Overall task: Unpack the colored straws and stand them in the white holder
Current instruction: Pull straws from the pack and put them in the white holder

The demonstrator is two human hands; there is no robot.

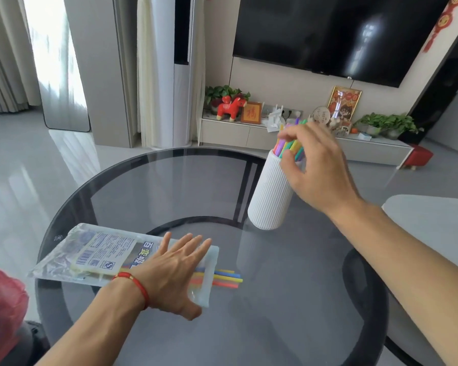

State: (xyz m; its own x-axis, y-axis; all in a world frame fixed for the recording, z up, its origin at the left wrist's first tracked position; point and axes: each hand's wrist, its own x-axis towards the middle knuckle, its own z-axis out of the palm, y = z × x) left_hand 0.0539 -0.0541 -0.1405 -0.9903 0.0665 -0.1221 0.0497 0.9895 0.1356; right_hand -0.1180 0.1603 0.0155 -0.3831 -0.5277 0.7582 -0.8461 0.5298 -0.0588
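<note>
The left hand lies flat, fingers spread, on the plastic packet at 7 o'clock (straw ends poke out); the right hand pinches colored straws in the white holder at 1 o'clock.

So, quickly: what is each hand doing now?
Left hand: open, flat on the plastic bag.
Right hand: closed around straws in the white holder.

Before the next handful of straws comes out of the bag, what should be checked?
1. White holder upright on the glass table: ok.
2. Straws in holder settled: cannot tell, right hand covers them.
3. Right hand's fingers free of straws: cannot tell.
4. Bag pinned flat by left hand: ok.
5. Remaining straws sticking out of the bag's mouth, reachable: ok.
</note>
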